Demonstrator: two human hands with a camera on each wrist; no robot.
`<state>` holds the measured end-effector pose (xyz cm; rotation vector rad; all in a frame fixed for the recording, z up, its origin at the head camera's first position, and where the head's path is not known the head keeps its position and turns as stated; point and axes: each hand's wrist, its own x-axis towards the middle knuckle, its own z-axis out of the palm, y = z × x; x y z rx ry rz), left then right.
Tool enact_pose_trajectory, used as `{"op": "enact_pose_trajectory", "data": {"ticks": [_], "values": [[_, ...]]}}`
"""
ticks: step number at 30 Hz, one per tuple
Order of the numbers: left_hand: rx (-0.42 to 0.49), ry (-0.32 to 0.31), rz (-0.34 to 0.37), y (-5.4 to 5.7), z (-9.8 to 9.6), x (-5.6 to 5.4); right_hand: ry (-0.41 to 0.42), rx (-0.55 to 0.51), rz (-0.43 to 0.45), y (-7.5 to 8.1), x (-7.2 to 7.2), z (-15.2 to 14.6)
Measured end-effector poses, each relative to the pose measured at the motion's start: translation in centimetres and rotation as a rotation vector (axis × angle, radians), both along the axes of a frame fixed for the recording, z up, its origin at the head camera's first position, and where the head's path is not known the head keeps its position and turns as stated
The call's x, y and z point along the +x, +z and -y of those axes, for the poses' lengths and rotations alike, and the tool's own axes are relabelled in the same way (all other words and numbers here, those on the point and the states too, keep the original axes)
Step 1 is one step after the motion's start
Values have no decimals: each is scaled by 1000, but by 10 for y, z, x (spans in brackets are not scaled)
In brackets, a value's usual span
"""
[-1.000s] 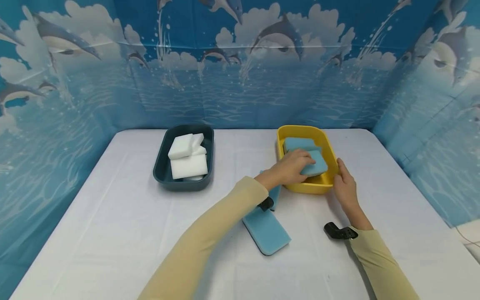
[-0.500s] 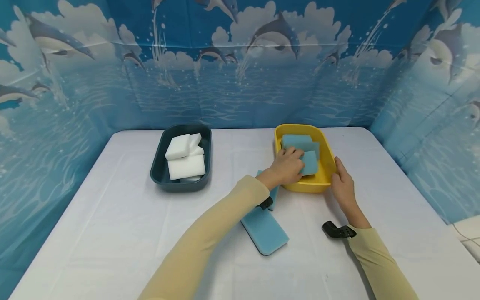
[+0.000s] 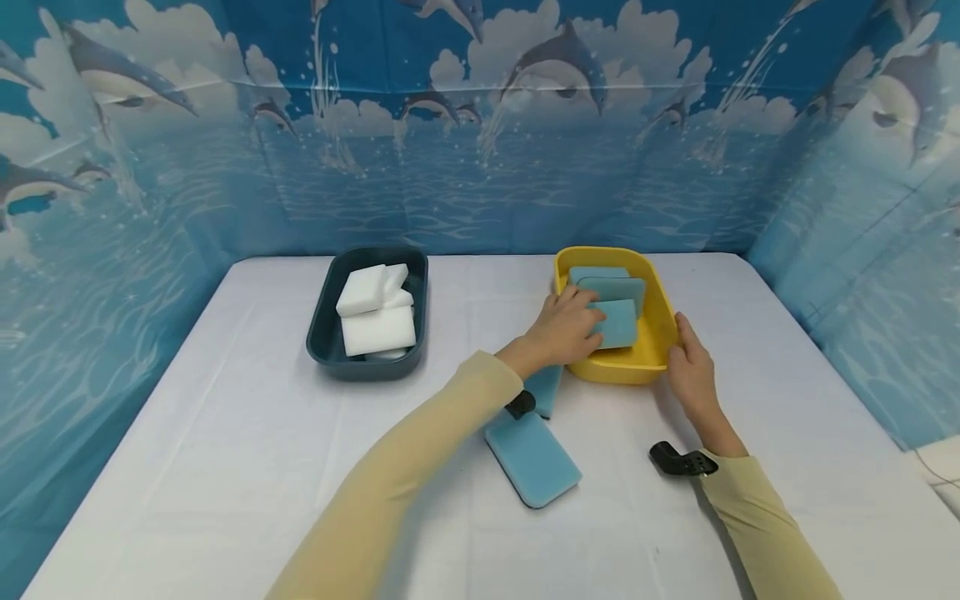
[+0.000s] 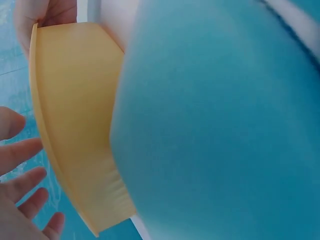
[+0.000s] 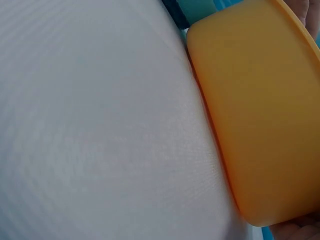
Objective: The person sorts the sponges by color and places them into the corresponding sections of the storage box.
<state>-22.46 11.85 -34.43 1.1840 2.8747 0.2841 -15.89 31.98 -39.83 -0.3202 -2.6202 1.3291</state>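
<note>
In the head view a yellow tub (image 3: 647, 329) stands at the back right with several blue sponges (image 3: 617, 323) in it. My left hand (image 3: 562, 329) is over the tub's left rim, its fingers partly covering the front sponge. The left wrist view shows those fingers (image 4: 22, 182) spread apart beside the rim, with nothing between them. My right hand (image 3: 692, 375) holds the tub's right side near the front corner, at the rim. Two more blue sponges lie on the table: a dark-backed one (image 3: 534, 462) in front, and another sponge (image 3: 546, 387) partly hidden by my left wrist.
A dark teal tub (image 3: 318, 337) with several white sponges (image 3: 377, 332) stands at the back left of the white-covered table (image 3: 187, 433). A dolphin-print curtain (image 3: 465, 192) rises behind the table and along both sides.
The front blue sponge has shifted left in the yellow tub, and my left hand has let go of it and drawn back left. My right hand stays at the tub's side.
</note>
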Motion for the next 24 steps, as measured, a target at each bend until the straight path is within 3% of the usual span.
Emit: {"op": "enact_pose_trajectory", "data": {"ticks": [12, 17, 24], "values": [[115, -80, -6, 4, 21, 7, 1, -12, -6, 0, 1, 0], [199, -106, -11, 5, 30, 13, 5, -19, -10, 1, 1, 1], [326, -160, 37, 2, 50, 23, 13, -24, -7, 1, 0, 1]]}}
